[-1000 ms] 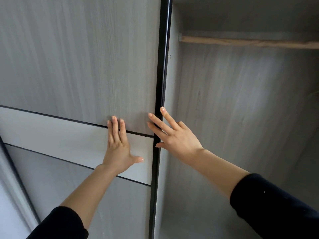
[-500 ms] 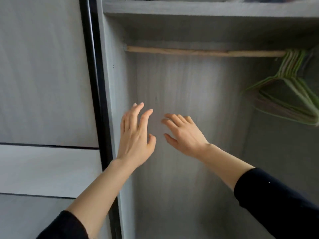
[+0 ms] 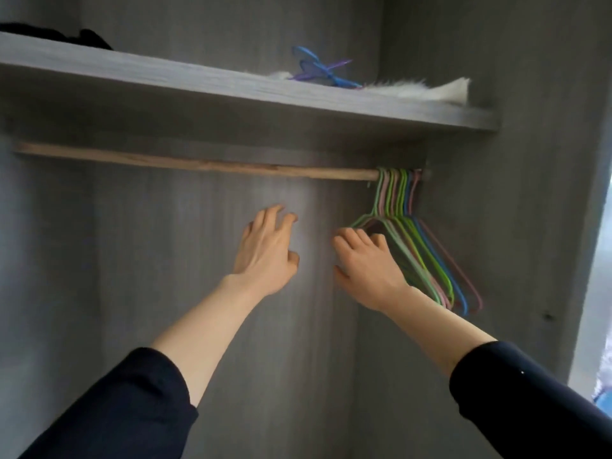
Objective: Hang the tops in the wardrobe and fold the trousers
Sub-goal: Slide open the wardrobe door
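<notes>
The left hand reaches into the wardrobe empty, fingers loosely spread. The right hand has bent fingers at the nearest of the hangers, probably to fetch 1 for a top; whether it grips I cannot tell. The hangers bunch at the right end of the wooden rail, under a grey shelf. No tops or trousers show here.

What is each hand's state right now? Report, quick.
Left hand: open, holding nothing.
Right hand: open, at the hangers, nothing gripped yet.
</notes>
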`<state>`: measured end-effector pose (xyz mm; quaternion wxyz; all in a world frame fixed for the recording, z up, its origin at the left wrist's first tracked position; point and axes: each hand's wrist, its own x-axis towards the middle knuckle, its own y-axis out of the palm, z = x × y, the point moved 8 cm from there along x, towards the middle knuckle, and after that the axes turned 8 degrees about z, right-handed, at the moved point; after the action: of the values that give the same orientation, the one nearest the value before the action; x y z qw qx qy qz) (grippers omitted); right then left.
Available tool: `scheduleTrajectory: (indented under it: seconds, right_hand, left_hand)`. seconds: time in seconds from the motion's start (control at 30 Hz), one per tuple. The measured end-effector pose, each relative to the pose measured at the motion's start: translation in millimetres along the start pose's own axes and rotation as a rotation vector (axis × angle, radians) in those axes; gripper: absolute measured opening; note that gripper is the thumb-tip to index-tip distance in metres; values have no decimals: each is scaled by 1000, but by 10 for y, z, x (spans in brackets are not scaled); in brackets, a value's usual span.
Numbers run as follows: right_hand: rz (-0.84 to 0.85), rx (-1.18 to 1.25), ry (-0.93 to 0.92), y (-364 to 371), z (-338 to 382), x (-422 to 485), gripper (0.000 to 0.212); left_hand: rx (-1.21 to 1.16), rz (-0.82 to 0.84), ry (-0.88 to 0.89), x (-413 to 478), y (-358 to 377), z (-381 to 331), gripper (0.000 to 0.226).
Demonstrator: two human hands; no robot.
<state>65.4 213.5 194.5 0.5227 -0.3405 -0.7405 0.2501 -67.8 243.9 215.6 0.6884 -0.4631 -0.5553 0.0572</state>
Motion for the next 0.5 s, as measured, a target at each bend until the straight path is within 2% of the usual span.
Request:
scheduleTrajectory:
  seconds: [0.27,0.5]
  right_hand:
    - [132,-61,193,238,-908,425,32]
    - [170,-93,307,307,-1074,639,34]
  left_hand:
    - [14,-29,40,926,160,-151,73]
    - [132,-51,7,1190,295,176,76]
